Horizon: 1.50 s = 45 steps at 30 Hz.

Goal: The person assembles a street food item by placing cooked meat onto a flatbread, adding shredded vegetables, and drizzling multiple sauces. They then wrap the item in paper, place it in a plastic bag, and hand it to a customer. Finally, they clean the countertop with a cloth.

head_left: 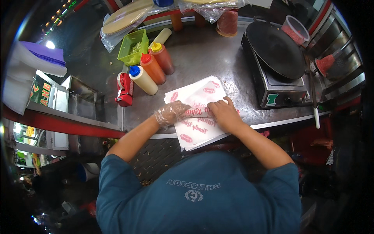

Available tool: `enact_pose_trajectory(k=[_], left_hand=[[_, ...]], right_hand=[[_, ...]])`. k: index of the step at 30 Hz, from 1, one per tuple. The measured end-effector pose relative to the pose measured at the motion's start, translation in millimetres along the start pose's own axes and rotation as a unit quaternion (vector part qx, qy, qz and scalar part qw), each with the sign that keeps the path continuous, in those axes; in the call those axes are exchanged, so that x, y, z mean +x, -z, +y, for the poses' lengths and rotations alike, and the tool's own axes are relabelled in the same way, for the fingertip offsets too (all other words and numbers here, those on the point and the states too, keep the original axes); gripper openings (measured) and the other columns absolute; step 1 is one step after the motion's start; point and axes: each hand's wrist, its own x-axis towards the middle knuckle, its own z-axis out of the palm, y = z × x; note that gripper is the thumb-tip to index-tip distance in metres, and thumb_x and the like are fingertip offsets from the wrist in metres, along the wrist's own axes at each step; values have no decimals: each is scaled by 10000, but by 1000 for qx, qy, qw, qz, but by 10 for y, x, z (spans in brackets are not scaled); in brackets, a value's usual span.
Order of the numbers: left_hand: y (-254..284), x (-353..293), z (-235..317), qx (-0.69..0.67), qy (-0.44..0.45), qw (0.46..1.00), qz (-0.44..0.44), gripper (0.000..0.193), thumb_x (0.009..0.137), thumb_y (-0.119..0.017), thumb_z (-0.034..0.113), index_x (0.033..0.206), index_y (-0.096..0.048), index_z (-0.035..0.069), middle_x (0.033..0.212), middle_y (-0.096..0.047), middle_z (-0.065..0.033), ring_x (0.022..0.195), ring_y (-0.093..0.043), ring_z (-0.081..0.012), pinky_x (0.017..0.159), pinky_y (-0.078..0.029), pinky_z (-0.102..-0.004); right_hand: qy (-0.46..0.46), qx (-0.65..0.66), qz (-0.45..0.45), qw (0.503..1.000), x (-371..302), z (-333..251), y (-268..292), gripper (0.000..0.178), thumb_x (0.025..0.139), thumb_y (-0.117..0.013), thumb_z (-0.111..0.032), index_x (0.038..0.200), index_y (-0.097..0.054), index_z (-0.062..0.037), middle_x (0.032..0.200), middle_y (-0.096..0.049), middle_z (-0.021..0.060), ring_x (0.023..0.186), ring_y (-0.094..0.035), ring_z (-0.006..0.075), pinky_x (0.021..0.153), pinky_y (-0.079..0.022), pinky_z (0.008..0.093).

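Note:
A stack of white food wrapping paper [189, 140] with red print lies at the near edge of the metal counter. On top of it, a sheet of wrapping paper [202, 96] is folded over into a roll, and whatever may be inside is hidden. My left hand [171, 113], in a clear plastic glove, grips the roll's left end with bent fingers. At the other end my right hand [226, 116], bare, has its fingers curled over the paper. Both hands press the roll down against the stack.
Left of the paper stand squeeze bottles [143, 80], a red tape dispenser [124, 90] and a green basket [133, 47]. A black round griddle [276, 50] sits on a gas stove [283, 96] at right, beside a white-handled knife [316, 117]. Bagged flatbreads [128, 15] rest on the far shelf.

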Motion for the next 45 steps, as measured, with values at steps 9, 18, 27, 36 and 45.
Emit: enact_pose_trajectory(k=[9,18,27,36,45], left_hand=[[276,466,-223,-16,127,992,8,482,898,-770,469,1178,-695,84,1202,-637,-155,1174,-587,-353,1039,-459,-463],[112,255,-59,35,173,980,89,422,866,-771,527,1069,-767,157,1137,-684,-58,1168,-593,-299,1035,-430,-443],[76,344,463,77,199,977,11,527,1005,-618,443,1419,-624,118,1402,-663,-122,1318,-590,-301,1204,-356,-461],[-165,452,619,99,254,956,109,527,1008,-607,399,1419,-576,70,1294,-694,-160,1156,-660,-321,1031,-512,-445],[-672,223,442,54,198,965,162,519,991,-621,377,1402,-589,62,1298,-661,-167,1197,-623,-299,1018,-496,-454]], right_hand=[[-292,75,-50,952,879,392,4,254,966,-677,-254,1152,-719,-87,1247,-676,155,1166,-626,348,1102,-363,506],[68,-29,150,986,69,210,85,211,873,-715,-200,1054,-721,-92,1124,-658,67,1195,-581,253,1158,-288,580],[131,-39,177,975,303,406,60,297,891,-734,-229,1163,-738,-110,1134,-725,23,1195,-608,241,1221,-207,615],[113,-73,209,969,515,324,-82,333,910,-739,-297,1219,-748,-174,1328,-674,30,1351,-537,281,1211,-130,685],[151,115,263,946,847,-779,-92,226,873,-727,-93,1098,-749,-93,1100,-704,85,1069,-623,302,1020,-430,475]])
